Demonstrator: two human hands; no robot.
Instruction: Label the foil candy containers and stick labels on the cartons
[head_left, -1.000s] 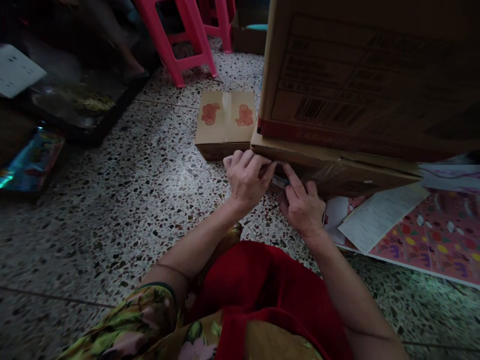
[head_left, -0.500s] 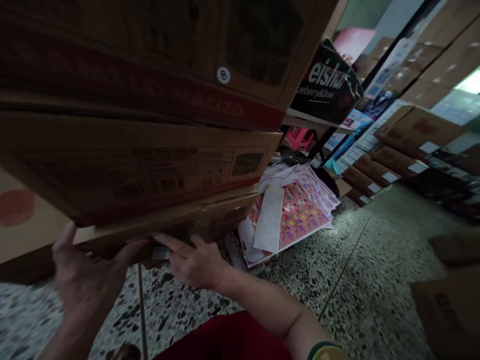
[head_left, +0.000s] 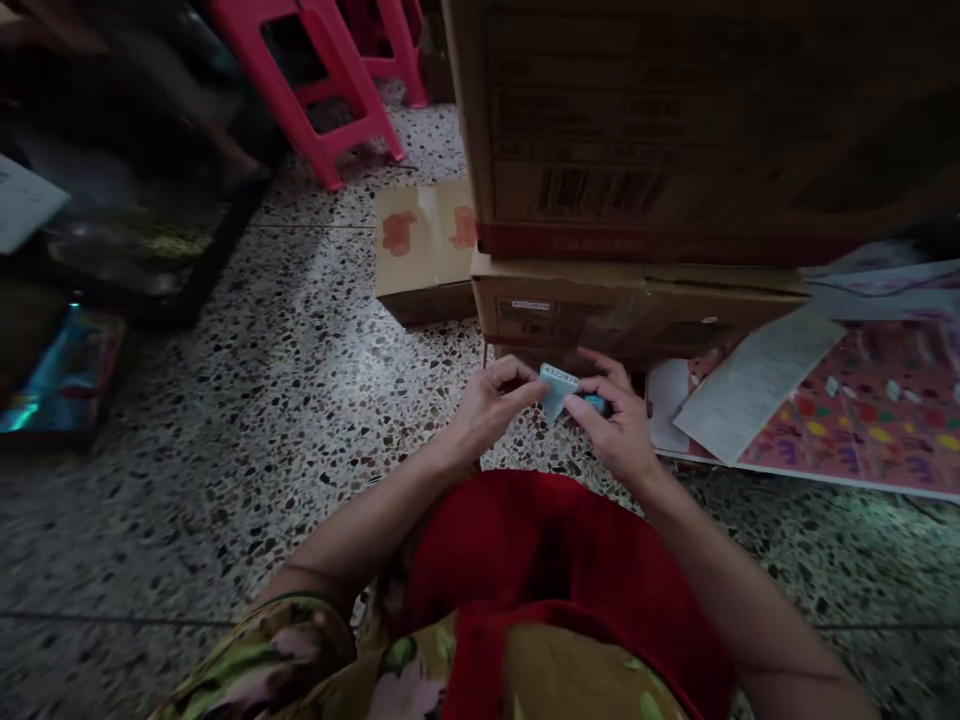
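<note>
Between my hands is a small strip of labels (head_left: 556, 388), pale blue-green, with a printed white number label along its top edge. My left hand (head_left: 491, 405) pinches the strip's left side between thumb and fingers. On the other side my right hand (head_left: 616, 420) grips it with the thumb, and a small rolled part lies against its fingers. Just beyond them stands a cardboard box (head_left: 622, 318), bearing a similar white number sticker (head_left: 531, 305) at its upper left. A larger, darker carton (head_left: 637, 130) rests on top of that box.
Left of the stack a smaller taped box (head_left: 424, 245) with red marks sits on the speckled floor (head_left: 300, 400). Pink plastic stools (head_left: 337, 100) stand behind it. Colourful printed sheets (head_left: 847, 420) with a white paper (head_left: 761, 385) lie at right. A dark tray (head_left: 217, 260) is at far left.
My view has swung left and down. Both hands have come away from the lower box's edge and now hold the label strip in front of it. The number sticker shows on the box.
</note>
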